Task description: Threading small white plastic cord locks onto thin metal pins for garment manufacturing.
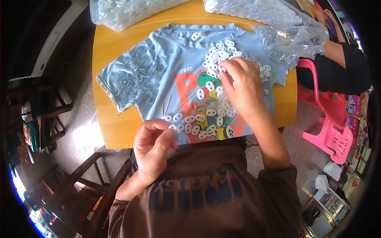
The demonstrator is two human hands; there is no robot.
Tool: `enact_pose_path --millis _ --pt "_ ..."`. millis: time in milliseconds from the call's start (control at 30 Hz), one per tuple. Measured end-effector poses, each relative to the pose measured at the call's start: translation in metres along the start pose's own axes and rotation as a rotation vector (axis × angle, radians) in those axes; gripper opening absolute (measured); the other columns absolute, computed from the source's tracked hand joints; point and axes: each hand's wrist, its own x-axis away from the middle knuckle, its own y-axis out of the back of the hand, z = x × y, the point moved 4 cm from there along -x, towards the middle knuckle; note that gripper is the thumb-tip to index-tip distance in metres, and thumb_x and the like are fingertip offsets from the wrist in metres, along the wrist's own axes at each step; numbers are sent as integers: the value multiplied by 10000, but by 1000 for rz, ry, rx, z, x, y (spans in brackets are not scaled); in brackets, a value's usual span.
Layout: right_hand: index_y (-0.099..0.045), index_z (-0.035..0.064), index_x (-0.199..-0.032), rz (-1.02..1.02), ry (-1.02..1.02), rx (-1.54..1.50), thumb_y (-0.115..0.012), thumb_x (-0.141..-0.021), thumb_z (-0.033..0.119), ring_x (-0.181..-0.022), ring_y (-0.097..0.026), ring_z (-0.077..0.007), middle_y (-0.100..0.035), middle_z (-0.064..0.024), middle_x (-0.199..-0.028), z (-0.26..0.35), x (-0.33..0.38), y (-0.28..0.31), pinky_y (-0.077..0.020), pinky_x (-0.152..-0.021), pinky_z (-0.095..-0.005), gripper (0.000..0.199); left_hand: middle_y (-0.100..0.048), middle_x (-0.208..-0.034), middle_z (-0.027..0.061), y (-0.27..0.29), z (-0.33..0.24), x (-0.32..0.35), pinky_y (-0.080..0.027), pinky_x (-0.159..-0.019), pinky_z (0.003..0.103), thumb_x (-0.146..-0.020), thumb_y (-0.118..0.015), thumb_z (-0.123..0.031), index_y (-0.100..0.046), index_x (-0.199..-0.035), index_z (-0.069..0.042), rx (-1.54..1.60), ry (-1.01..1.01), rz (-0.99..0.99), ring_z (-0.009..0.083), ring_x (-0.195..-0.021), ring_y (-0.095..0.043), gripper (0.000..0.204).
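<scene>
- White two-holed plastic pieces (224,54) lie loose on a light-blue T-shirt (168,65), heaped toward the surface's far right, with a trail bending back to the near edge.
- From my remote seat, I see the right hand (243,81) over that heap, fingers curled and thumb tip a little apart from the forefinger. They touch the pieces, but I cannot tell whether one is pinched.
- The left hand (152,144) is at the surface's near edge, thumb and forefinger drawn close around what looks like one white piece. I cannot confirm the grip, as neighbouring pieces lie right behind it.
- I judge the step in hand to be picking out single pieces. The next move calls for a clean thumb-and-finger pinch on one, without dragging its neighbours.
- Beyond the left fingertips, three thin sticks (185,102) lie on the shirt; toward the left edge, metal pins (137,73) cover its sleeve.
- The shirt is spread over a wooden table (105,127). A clear bin (104,24) of white pieces stands at the far left corner, a clear bag (315,39) of pins toward the far right.
- Past the right edge, I make out a co-worker's black sleeve (349,71) and a pink plastic chair (337,142).
</scene>
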Motion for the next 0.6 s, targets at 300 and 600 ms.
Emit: enact_pose_path --millis 300,600 --pt "-550 73 -909 64 -67 -50 -627 -692 26 -802 -544 -258 -534 -74 -783 -3 -2 -4 -385 -773 -394 236 -566 -797 43 1 -3 -2 -428 -563 200 -835 -543 36 -527 -912 -13 -7 -16 10 79 -599 -524 92" --pt "-532 65 -915 17 -172 -211 -626 -661 -17 -775 -552 -250 -545 -58 -758 -7 -1 -9 -390 -761 -370 283 -559 -806 32 -6 0 -4 -419 -557 191 -831 -552 46 -533 -924 -14 28 2 36 69 -605 -518 113"
